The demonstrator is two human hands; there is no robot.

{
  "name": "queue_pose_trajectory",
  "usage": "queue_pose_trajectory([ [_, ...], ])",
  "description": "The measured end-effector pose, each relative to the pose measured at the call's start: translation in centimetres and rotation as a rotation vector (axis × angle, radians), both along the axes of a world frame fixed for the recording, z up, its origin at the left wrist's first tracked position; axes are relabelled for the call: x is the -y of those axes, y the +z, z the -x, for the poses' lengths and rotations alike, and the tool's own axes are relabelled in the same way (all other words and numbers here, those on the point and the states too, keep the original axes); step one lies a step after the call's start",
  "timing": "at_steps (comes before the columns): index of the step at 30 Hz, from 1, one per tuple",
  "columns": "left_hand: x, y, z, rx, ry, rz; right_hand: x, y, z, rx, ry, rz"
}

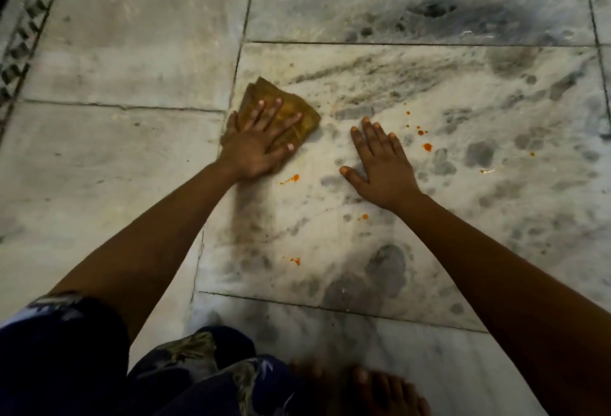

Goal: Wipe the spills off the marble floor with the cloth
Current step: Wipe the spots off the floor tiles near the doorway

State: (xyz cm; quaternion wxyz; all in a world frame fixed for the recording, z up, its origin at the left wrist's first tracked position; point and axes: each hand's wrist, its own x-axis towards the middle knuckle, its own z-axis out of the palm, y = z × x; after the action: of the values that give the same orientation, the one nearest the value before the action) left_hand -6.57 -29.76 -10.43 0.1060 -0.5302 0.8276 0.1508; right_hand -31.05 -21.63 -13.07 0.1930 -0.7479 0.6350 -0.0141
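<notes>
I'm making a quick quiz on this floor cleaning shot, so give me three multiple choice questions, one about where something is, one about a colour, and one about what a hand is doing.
1. Where does the cloth lie?
A. under the left hand
B. under the right hand
C. beside the foot

2. What colour are the spills?
A. blue
B. orange-red
C. black

3. What is the right hand doing?
A. gripping the cloth
B. lifted clear of the floor
C. lying flat and open on the floor

Answers:
1. A, since the left hand presses flat on top of the cloth.
2. B, since the drops scattered over the marble floor are orange-red.
3. C, since its fingers are spread on bare marble, apart from the cloth.
</notes>
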Motion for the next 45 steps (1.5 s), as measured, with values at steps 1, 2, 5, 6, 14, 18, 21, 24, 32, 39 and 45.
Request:
queue_pose_trajectory([
  [1,1.2,-0.1,-0.2,0.008,0.067,-0.004,0.0,0.0,0.0,-0.002,0.000,-0.005],
  [2,2.7,0.0,0.2,-0.002,0.150,-0.020,0.0,0.0,0.0,-0.006,-0.002,-0.002],
  [5,6.3,0.8,3.8,-0.065,0.345,-0.116,-0.1,0.2,0.0,-0.016,-0.003,-0.005],
  [6,6.7,1.0,5.3,-0.065,0.343,-0.142,-0.1,0.2,0.0,-0.025,0.005,-0.007],
  [14,-5.2,-0.1,3.2,-0.075,-0.043,-0.020,-0.5,0.3,0.0,-0.080,0.022,-0.002],
  [18,-1.6,0.2,-0.4,0.031,0.040,0.028,-0.9,0.5,0.2,-0.097,0.033,-0.038],
  [21,3.5,0.8,1.1,-0.001,0.189,-0.084,-1.0,0.8,-0.2,-0.126,0.023,-0.071],
  [24,3.0,1.0,4.8,0.041,0.178,-0.131,-1.0,1.2,-0.4,-0.142,0.024,-0.073],
  [32,-10.1,-0.8,-0.8,-0.085,-0.169,0.013,-1.1,0.9,-0.1,-0.129,0.014,-0.070],
  [39,2.2,-0.7,-0.9,-0.091,0.185,-0.022,-1.3,0.5,-0.1,-0.109,0.014,-0.057],
  [45,2.9,0.1,1.3,-0.044,0.121,-0.034,-1.4,0.6,-0.1,-0.109,0.010,-0.052],
])
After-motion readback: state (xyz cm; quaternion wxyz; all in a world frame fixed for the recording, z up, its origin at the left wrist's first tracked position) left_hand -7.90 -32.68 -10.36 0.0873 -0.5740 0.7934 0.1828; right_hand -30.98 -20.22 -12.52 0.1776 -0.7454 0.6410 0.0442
